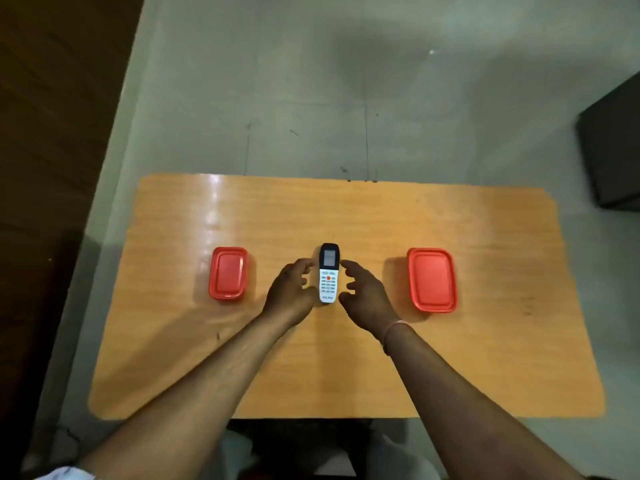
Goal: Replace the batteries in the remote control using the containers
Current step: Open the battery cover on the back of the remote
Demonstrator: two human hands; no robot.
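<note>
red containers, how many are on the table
2. The smaller red container sits left of the remote control, the larger red container to its right. Both have lids on. None seems hidden.

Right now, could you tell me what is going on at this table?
A person is reaching with both hands for a white remote control lying face up in the middle of the wooden table. The left hand and the right hand are on either side of it, fingers spread, not yet closed around it. A smaller red container sits to its left and a larger red container to its right, both with lids on.
</note>
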